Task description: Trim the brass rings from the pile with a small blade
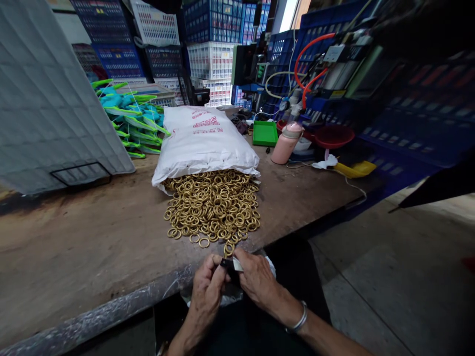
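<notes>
A heap of several brass-coloured rings [212, 205] spills from the open mouth of a white sack [203, 141] lying on the worn wooden workbench [92, 237]. At the bench's near edge my left hand [207, 291] and my right hand [256, 282] meet, fingers pinched together. Between them they hold a small black piece [227, 264] with a bit of white showing beside it. A ring [228, 249] lies just above my fingertips. A metal bangle sits on my right wrist.
A grey slatted crate [48, 99] leans at the left. Green and blue plastic parts [133, 121] pile behind it. A green tray [264, 133], a pink bottle [286, 143], a red bowl [333, 136] and a machine with orange hoses [315, 64] stand at the right. Stacked crates [211, 59] fill the back.
</notes>
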The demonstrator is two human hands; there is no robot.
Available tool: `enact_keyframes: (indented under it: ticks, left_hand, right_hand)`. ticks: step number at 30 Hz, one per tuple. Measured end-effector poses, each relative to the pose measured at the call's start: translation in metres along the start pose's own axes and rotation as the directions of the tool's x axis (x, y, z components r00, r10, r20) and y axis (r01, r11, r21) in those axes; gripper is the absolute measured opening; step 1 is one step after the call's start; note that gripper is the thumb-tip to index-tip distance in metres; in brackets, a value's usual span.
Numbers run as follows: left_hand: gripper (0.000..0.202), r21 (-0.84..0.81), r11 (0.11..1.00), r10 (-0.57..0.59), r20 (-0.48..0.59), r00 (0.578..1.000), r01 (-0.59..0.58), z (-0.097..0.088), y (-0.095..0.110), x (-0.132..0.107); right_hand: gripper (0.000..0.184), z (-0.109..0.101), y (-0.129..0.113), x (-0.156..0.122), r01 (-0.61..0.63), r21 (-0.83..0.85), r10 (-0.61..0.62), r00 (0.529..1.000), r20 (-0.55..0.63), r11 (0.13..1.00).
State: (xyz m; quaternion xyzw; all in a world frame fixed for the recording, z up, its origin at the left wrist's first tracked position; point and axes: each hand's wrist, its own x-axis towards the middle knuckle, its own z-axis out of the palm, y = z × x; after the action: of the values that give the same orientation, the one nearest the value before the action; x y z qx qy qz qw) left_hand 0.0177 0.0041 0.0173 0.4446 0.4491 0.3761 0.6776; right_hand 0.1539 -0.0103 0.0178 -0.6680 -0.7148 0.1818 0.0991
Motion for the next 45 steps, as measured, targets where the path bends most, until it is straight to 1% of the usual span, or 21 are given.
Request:
enact_keyframes:
  ticks: [4,6,7,10,12,13,16,19,23,27,34,37,41,43,45]
  left_hand:
    - [0.035,0.029,0.999,-0.014,0.005,1.000,0.014,0.000,0.002,-0.007]
    - [0.034,0.016,1.000,-0.027,0.023,0.999,0.026,0.001,0.005,-0.010]
    - [0.034,0.002,0.999,-0.038,0.029,0.999,0.038,0.002,0.007,-0.010]
    - [0.036,-0.036,0.997,-0.061,0.033,0.998,0.062,0.004,0.009,-0.010]
    - [0.037,-0.043,0.998,-0.046,0.029,0.999,0.047,0.004,0.009,-0.008]
    - [0.037,-0.045,0.998,-0.034,0.027,0.999,0.035,0.004,0.009,-0.008]
    - [0.037,-0.043,0.999,-0.016,0.016,1.000,0.017,0.002,0.008,-0.008]
    - [0.036,-0.031,0.999,-0.023,0.019,1.000,0.024,0.000,0.008,-0.009]
    - [0.035,-0.031,1.000,0.003,0.022,1.000,-0.002,0.000,0.008,-0.011]
    - [0.035,0.007,1.000,0.028,0.009,1.000,-0.028,0.002,0.009,-0.010]
    - [0.033,0.037,0.999,0.033,0.033,0.999,-0.035,-0.001,0.002,-0.011]
    - [0.032,0.069,0.996,0.061,0.046,0.997,-0.064,-0.004,0.001,-0.011]
    - [0.033,0.141,0.983,0.109,0.051,0.993,-0.115,-0.004,0.005,-0.014]
    - [0.033,0.160,0.980,0.112,0.056,0.992,-0.120,-0.004,0.010,-0.020]
    - [0.033,0.155,0.979,0.120,0.081,0.990,-0.131,-0.002,0.016,-0.027]
  right_hand:
    - [0.026,0.001,0.010,0.003,-0.053,0.006,0.053,0.999,-0.008,0.999]
    - [0.025,-0.001,0.013,0.004,-0.078,0.041,0.080,0.996,-0.036,0.996]
    - [0.025,-0.003,0.014,0.004,-0.070,0.072,0.074,0.996,-0.050,0.995]
    - [0.025,-0.009,0.009,0.001,0.017,0.185,-0.004,0.998,-0.070,0.983]
    - [0.025,-0.014,0.001,-0.002,0.067,0.229,-0.060,0.997,-0.039,0.971]
    - [0.024,-0.016,-0.003,-0.003,0.074,0.234,-0.073,0.997,-0.012,0.970]
    - [0.024,-0.021,-0.011,-0.004,0.063,0.204,-0.073,0.996,0.045,0.977]
    - [0.026,-0.023,-0.012,-0.004,0.067,0.171,-0.078,0.995,0.062,0.983]
    - [0.025,-0.022,-0.012,-0.005,0.061,0.158,-0.067,0.997,0.031,0.986]
    - [0.023,-0.020,-0.012,-0.006,0.053,0.131,-0.053,0.999,-0.003,0.990]
    - [0.030,-0.015,-0.007,-0.005,0.059,0.125,-0.063,0.997,0.033,0.990]
    - [0.027,-0.018,-0.007,-0.004,0.083,0.177,-0.100,0.991,0.088,0.981]
    - [0.018,-0.024,-0.006,-0.001,0.117,0.241,-0.158,0.974,0.163,0.964]
    - [0.014,-0.022,-0.001,-0.001,0.109,0.217,-0.147,0.974,0.170,0.970]
    - [0.014,-0.015,0.006,-0.004,0.078,0.143,-0.101,0.982,0.157,0.987]
